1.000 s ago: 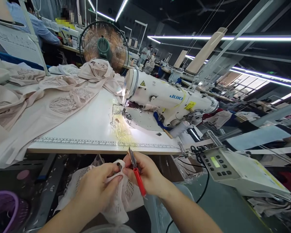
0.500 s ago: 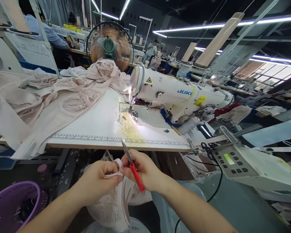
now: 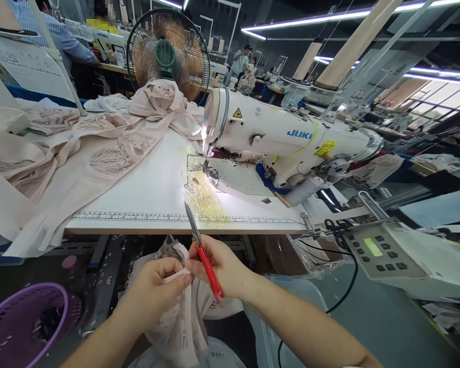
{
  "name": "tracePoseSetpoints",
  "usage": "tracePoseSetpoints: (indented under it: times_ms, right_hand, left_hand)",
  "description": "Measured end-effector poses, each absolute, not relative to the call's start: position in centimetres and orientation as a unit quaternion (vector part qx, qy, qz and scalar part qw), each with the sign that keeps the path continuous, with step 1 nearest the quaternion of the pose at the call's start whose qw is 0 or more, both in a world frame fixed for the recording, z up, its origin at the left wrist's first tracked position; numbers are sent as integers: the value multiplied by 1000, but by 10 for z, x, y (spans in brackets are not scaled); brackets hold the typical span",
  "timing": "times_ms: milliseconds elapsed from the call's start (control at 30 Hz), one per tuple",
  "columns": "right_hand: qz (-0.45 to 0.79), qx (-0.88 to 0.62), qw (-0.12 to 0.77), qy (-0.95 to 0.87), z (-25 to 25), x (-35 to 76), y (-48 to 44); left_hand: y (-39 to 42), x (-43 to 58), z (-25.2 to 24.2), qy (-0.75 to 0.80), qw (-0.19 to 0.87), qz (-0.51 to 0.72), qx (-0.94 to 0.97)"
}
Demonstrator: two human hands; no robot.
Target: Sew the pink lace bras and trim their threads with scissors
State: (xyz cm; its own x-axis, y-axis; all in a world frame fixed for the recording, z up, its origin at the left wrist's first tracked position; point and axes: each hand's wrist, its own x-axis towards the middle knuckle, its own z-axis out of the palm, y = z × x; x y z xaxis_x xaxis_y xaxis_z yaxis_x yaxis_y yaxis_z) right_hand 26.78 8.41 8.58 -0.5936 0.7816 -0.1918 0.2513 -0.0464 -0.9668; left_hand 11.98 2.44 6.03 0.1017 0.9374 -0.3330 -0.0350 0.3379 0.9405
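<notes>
My left hand [image 3: 157, 289] is closed on the edge band of a pale beige lace bra [image 3: 176, 327], which hangs down below the table's front edge. My right hand [image 3: 222, 268] pinches the same band close beside the left fingertips. Lying across the right palm are red-handled scissors [image 3: 210, 271], their pointed blades up and away from me, over the table edge. The blades look closed together. Folds and fingers hide part of the band.
Ahead stands a white sewing machine [image 3: 268, 128] on a white table [image 3: 145, 189] with a ruler strip. More beige lace pieces [image 3: 115, 153] lie at the left, before a large fan [image 3: 168, 56]. A purple basket [image 3: 57, 301] sits low left; a control box [image 3: 383, 250] is at the right.
The scissors have swung a little leftward and their tips point higher. Both hands still grip the band, shifted slightly. The whole view has moved slightly.
</notes>
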Motion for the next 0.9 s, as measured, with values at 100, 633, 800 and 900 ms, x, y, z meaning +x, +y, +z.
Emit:
tracePoseSetpoints:
  times_ms: [100, 633, 800, 900]
  right_hand:
    - [613, -383, 226, -653, 79, 269, 86]
    - [587, -302, 123, -742, 51, 309, 94]
    - [453, -311, -2, -836, 38, 336, 85]
    - [416, -338, -45, -843, 38, 334, 78]
  left_hand:
    - [28, 118, 63, 525, 658, 373, 389]
    - [41, 112, 56, 560, 653, 340, 379]
    - [45, 109, 56, 563, 648, 336, 388]
    - [47, 110, 55, 566, 644, 332, 393]
